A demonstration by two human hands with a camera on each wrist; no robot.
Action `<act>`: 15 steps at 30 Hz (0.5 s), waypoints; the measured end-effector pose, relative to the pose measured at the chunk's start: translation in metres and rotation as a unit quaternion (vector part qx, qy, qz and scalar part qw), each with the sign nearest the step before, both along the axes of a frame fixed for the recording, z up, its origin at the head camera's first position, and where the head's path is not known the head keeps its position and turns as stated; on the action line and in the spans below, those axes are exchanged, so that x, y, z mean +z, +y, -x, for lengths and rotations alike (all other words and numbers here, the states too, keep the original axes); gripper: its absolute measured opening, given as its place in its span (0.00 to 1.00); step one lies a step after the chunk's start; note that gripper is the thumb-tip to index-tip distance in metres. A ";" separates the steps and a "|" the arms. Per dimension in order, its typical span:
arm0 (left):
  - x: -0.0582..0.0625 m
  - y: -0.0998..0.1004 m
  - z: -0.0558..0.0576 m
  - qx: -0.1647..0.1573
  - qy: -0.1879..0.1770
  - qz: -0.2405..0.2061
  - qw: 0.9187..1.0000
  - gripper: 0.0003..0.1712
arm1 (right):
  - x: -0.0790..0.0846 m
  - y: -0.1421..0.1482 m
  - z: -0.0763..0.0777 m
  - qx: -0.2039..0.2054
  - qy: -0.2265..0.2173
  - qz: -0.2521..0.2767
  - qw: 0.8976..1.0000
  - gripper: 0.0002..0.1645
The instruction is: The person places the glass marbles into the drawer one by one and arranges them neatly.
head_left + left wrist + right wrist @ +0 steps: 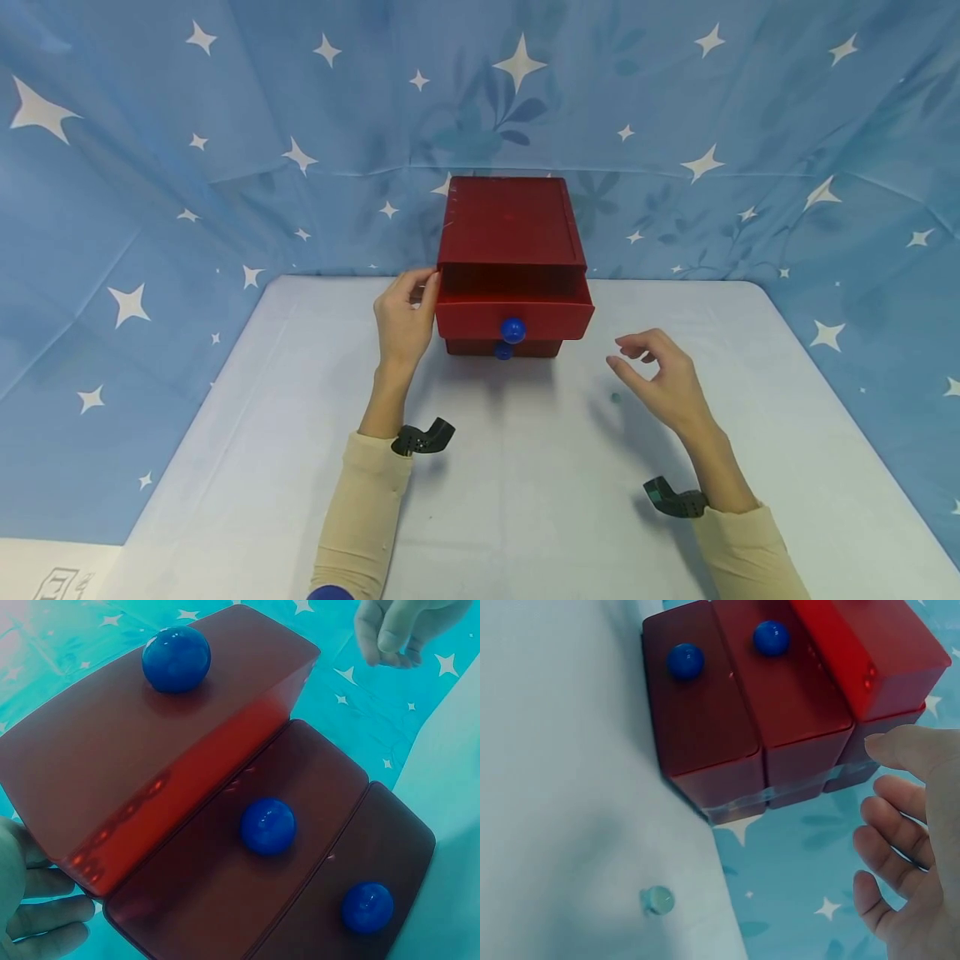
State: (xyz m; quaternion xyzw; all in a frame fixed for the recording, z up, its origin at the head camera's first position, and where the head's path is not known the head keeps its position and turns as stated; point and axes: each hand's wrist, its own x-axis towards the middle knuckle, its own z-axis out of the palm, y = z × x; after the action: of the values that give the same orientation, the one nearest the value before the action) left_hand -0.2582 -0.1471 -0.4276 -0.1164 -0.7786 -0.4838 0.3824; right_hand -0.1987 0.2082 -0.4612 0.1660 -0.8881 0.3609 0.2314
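A red cabinet (510, 221) with three stacked drawers stands at the back of the table, each drawer front bearing a round blue knob. Its top drawer (480, 321) is pulled out, and the part of its inside that shows holds nothing; both lower drawers look closed in the left wrist view. My left hand (403, 329) is at the cabinet's left side, fingers extended along it near the top drawer. To the right of the cabinet, my right hand (663, 379) hovers with loosely bent fingers, holding nothing. Beneath it, a small pale green piece (658, 900) lies on the table.
The white table (525, 500) reaches back to a blue curtain (337, 108) printed with stars and leaves, close behind the cabinet. A printed pale sheet or box (56, 575) shows at the lower left corner.
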 end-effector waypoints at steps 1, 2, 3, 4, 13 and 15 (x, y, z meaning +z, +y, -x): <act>0.000 0.000 0.000 0.000 -0.001 -0.001 1.000 0.11 | -0.001 0.001 0.000 -0.001 -0.003 -0.003 1.000 0.16; 0.000 0.000 0.000 -0.001 -0.001 -0.001 1.000 0.11 | -0.003 0.001 -0.001 -0.003 -0.006 -0.007 1.000 0.16; 0.000 0.000 -0.001 -0.001 -0.001 -0.003 1.000 0.12 | -0.004 0.002 -0.001 -0.004 -0.010 -0.010 1.000 0.16; 0.000 0.000 -0.001 -0.001 -0.001 -0.003 1.000 0.12 | -0.006 0.003 -0.001 -0.006 -0.013 -0.013 1.000 0.16; 0.000 0.001 -0.001 -0.002 -0.003 -0.007 1.000 0.12 | -0.019 0.009 0.001 -0.005 -0.030 -0.013 0.999 0.17; 0.001 0.001 -0.002 -0.003 -0.006 -0.006 1.000 0.12 | -0.023 0.010 0.003 -0.001 -0.035 -0.010 0.999 0.17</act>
State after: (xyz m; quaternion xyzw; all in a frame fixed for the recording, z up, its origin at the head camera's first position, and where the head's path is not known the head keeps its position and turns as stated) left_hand -0.2563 -0.1463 -0.4268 -0.1136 -0.7773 -0.4906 0.3770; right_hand -0.2012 0.2186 -0.4840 0.1545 -0.8994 0.3573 0.1987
